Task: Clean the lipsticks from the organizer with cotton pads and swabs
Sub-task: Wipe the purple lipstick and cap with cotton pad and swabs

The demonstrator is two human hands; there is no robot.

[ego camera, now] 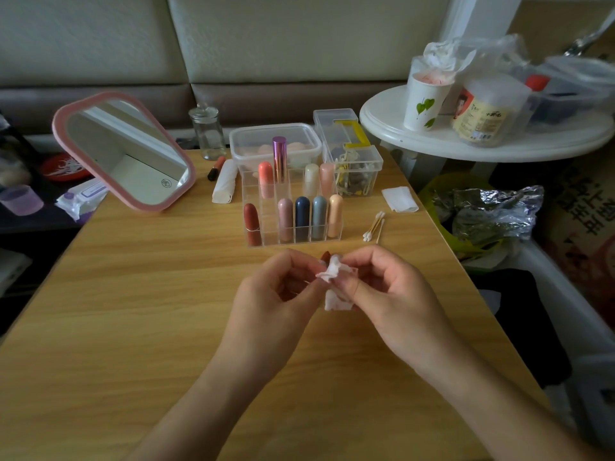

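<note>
A clear acrylic organizer (263, 242) stands mid-table with several capped lipsticks upright in its slots, among them a dark red one (251, 224) and a tall purple one (279, 159). In front of it my left hand (276, 294) holds a lipstick whose brown-red tip (326, 255) shows above the fingers. My right hand (382, 287) presses a crumpled white cotton pad (336, 277) around that tip. A few cotton swabs (374, 226) lie right of the organizer, and a folded white pad (399, 199) lies beyond them.
A pink-framed mirror (124, 151) leans at the back left, next to a glass jar (208, 133). Behind the organizer are a clear lidded box (276, 141) and a clip box (352, 161). A white round side table (432, 141) with a paper cup stands at the right.
</note>
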